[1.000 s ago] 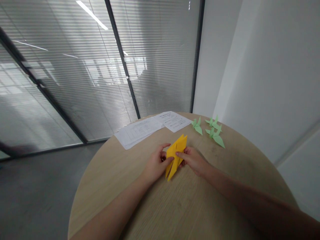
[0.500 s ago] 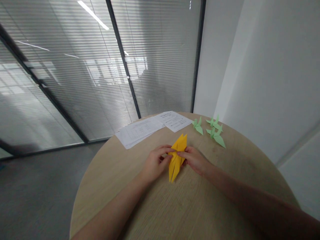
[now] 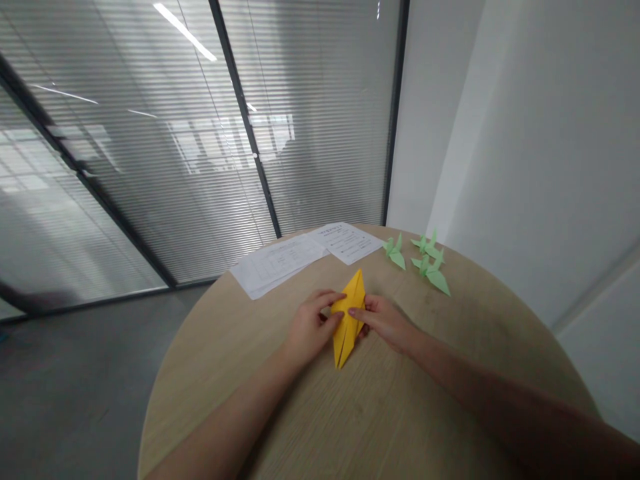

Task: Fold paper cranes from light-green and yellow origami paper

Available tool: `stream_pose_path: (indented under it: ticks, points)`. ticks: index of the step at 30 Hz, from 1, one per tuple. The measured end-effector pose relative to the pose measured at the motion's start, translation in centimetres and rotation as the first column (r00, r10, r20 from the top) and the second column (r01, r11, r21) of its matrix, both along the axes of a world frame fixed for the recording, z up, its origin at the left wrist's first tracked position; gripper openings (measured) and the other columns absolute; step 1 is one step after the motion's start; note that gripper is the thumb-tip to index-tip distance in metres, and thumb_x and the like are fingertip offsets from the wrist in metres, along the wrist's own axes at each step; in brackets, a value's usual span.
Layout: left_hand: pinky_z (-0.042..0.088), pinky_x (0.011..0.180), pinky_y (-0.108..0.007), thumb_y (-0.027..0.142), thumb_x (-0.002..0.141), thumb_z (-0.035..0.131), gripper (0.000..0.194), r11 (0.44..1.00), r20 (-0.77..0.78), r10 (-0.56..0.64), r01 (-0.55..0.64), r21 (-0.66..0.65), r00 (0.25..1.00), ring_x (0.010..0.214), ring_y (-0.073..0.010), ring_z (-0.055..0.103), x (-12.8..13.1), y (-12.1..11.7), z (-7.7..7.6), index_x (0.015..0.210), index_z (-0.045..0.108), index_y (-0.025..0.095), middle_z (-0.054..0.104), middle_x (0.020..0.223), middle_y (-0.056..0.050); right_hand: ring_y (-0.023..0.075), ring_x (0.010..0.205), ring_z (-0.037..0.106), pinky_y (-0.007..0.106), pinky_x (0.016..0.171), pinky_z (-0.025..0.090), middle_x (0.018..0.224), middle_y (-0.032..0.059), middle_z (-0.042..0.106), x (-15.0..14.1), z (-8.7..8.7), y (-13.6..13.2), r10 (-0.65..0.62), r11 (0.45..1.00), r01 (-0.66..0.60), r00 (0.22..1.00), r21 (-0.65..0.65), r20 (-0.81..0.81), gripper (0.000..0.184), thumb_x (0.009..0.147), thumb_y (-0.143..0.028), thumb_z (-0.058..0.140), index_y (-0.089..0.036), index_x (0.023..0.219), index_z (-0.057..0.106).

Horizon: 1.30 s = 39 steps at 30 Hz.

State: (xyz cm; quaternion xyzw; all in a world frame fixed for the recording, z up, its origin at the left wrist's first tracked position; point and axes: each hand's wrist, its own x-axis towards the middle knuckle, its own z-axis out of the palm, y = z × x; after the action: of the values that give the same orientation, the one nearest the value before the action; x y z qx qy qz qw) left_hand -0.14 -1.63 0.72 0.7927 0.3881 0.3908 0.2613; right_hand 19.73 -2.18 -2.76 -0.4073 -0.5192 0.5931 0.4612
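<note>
A folded piece of yellow origami paper [image 3: 349, 320], long and diamond-shaped, is held between both hands above the table. Its lower end shows a slit between two points, and the upper end comes to a single tip. My left hand [image 3: 314, 327] grips its left edge, with thumb and fingers on the near face. From the right, my right hand [image 3: 387, 320] pinches it, the thumb lying on the front near the middle and the other fingers partly hidden behind the paper.
Three pale green paper cranes, among them a front one [image 3: 433, 274] and a left one [image 3: 395, 252], stand at the back right of the round wooden table [image 3: 400, 413]. Printed sheets [image 3: 280, 260] lie at the back left. Glass panels with blinds and a white wall rise behind.
The upper end of the yellow paper showed two separate tips before and now shows one. The paper has shifted slightly left and down, with both hands still on it.
</note>
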Motion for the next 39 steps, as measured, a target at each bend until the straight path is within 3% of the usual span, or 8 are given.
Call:
stream_pose_path:
  ticks: [4,8,13,19,25,31,34,39]
  points:
    - [0.059,0.086,-0.041,0.024,0.093,0.066,0.019,0.946,-0.033,0.088,-0.073,0.314,0.996,0.104,-0.0256,0.068,0.0,-0.5,0.7,0.104,0.081,0.022,0.072,0.111,-0.012,0.0158,0.066,0.066,0.024,0.054,0.048,0.085,0.0041,0.074,-0.1,0.0,0.0,-0.009,1.0,0.009,1.0,0.006,-0.002,0.036,0.075,-0.052,0.083,-0.021,0.091,0.072]
    - [0.056,0.083,-0.041,0.018,0.097,0.061,0.02,0.826,-0.205,0.013,0.105,0.553,0.979,0.089,-0.0235,0.067,0.0,-1.0,1.2,0.1,0.08,0.021,0.077,0.095,-0.009,0.0166,0.068,0.066,0.026,0.057,0.05,0.085,0.0036,0.074,0.0,-0.2,0.1,-0.001,1.0,0.001,1.0,0.016,0.016,0.034,0.077,-0.051,0.082,-0.022,0.091,0.074]
    - [0.059,0.084,-0.042,0.006,0.09,0.057,0.03,0.79,-0.306,-0.065,0.237,0.566,0.95,0.092,-0.0241,0.069,0.1,-1.2,1.3,0.109,0.077,0.018,0.079,0.104,-0.008,0.0167,0.071,0.066,0.026,0.059,0.051,0.089,0.0045,0.075,0.4,-0.6,0.4,-0.006,1.0,0.006,0.998,0.003,-0.055,0.04,0.073,-0.053,0.086,-0.02,0.093,0.076]
    - [0.061,0.089,-0.042,0.009,0.092,0.056,0.029,0.823,-0.308,-0.035,0.202,0.531,0.951,0.098,-0.0261,0.072,0.0,-1.1,1.3,0.111,0.077,0.015,0.078,0.11,-0.013,0.0174,0.072,0.064,0.028,0.059,0.054,0.089,0.0064,0.072,0.9,-0.6,0.4,0.013,0.999,-0.019,0.975,-0.025,-0.221,0.048,0.076,-0.062,0.082,-0.018,0.095,0.076]
    - [0.059,0.093,-0.042,0.014,0.098,0.055,0.025,0.906,-0.233,-0.04,0.133,0.401,0.972,0.1,-0.0254,0.074,0.1,-1.3,1.5,0.108,0.078,0.016,0.08,0.11,-0.013,0.0189,0.077,0.064,0.029,0.061,0.053,0.091,0.0066,0.072,1.0,-0.5,0.3,0.059,0.998,-0.06,0.969,0.004,-0.239,0.038,0.083,-0.054,0.074,-0.019,0.097,0.076]
    - [0.056,0.075,-0.03,0.024,0.096,0.062,0.019,0.996,-0.077,-0.058,0.063,0.061,0.995,0.085,-0.0207,0.074,0.7,-1.8,1.7,0.096,0.08,0.021,0.082,0.096,-0.006,0.0172,0.08,0.064,0.029,0.074,0.051,0.09,0.0014,0.073,0.5,-0.5,0.0,0.011,0.993,0.001,0.995,0.116,-0.101,0.028,0.078,-0.047,0.082,-0.023,0.088,0.073]
    - [0.051,0.067,-0.028,0.03,0.094,0.063,0.019,0.992,0.031,-0.058,0.061,-0.108,0.998,0.073,-0.0188,0.07,1.0,-1.7,1.4,0.09,0.079,0.02,0.08,0.086,-0.005,0.0149,0.072,0.062,0.028,0.07,0.049,0.086,-0.0007,0.071,0.5,-0.5,-0.2,-0.019,0.992,0.03,0.996,0.121,-0.09,0.031,0.078,-0.051,0.082,-0.024,0.086,0.07]
    - [0.05,0.066,-0.027,0.049,0.087,0.075,0.032,0.927,0.355,-0.083,0.203,-0.315,0.931,0.07,-0.0158,0.064,1.4,-1.0,0.1,0.082,0.067,0.018,0.069,0.076,-0.002,0.017,0.076,0.065,0.029,0.073,0.052,0.08,-0.0017,0.069,0.4,-0.3,-0.2,-0.131,0.978,0.139,0.989,0.155,-0.062,0.029,0.075,-0.045,0.085,-0.025,0.083,0.065]
